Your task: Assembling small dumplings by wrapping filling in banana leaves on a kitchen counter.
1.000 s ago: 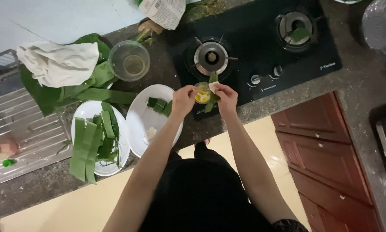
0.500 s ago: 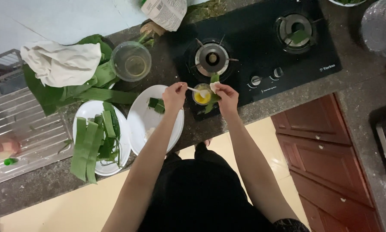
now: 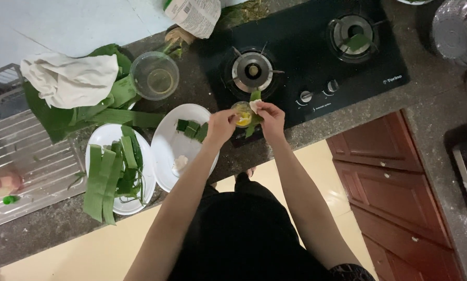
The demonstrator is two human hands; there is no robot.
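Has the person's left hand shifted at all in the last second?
Yes, slightly. The left hand drew off the white plate toward the small yellow cup by the stove burner.

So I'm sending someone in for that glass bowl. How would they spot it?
Start at the black gas hob. Left of its near burner, on the stone counter, stands the clear glass bowl beside a white cloth. Unlike the two white plates below it, it is transparent and deep.

Bare forearms, no sleeves showing, black garment below

Small yellow-filled cup (image 3: 242,114) beside green leaf strip (image 3: 253,112)
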